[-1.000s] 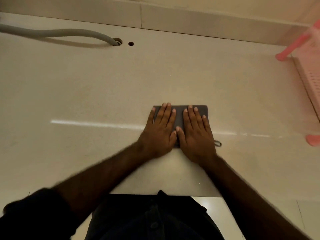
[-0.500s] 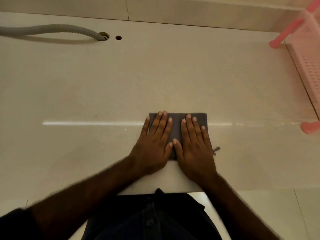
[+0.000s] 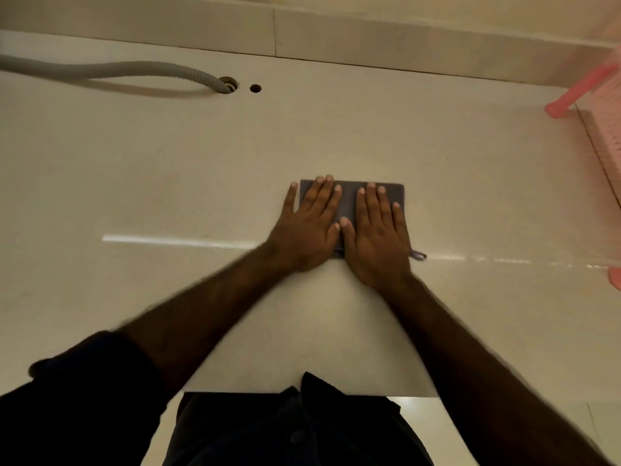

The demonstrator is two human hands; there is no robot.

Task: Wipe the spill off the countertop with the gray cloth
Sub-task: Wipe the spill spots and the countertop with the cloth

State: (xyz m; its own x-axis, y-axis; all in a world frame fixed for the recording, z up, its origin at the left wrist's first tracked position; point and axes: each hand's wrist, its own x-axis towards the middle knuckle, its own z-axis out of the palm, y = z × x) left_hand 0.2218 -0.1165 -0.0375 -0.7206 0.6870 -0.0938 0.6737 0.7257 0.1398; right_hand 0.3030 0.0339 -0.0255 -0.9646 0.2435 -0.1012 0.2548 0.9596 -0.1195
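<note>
A folded gray cloth (image 3: 349,196) lies flat on the cream countertop (image 3: 168,183), near its middle. My left hand (image 3: 307,227) presses on the cloth's left half with straight fingers, the little finger off its left edge. My right hand (image 3: 378,230) presses flat on the right half, thumb beside the left thumb. A small loop tag (image 3: 417,254) sticks out at the cloth's near right corner. No spill is plainly visible on the surface.
A gray ribbed hose (image 3: 117,70) runs from the left into a hole (image 3: 229,85) at the back, beside a smaller hole (image 3: 255,88). A pink plastic rack (image 3: 601,105) stands at the right edge. A tiled backsplash (image 3: 369,38) borders the far side.
Both hands have pushed the cloth away from me, farther onto the countertop, after drawing it nearer half a second earlier. Fingers stay flat throughout.
</note>
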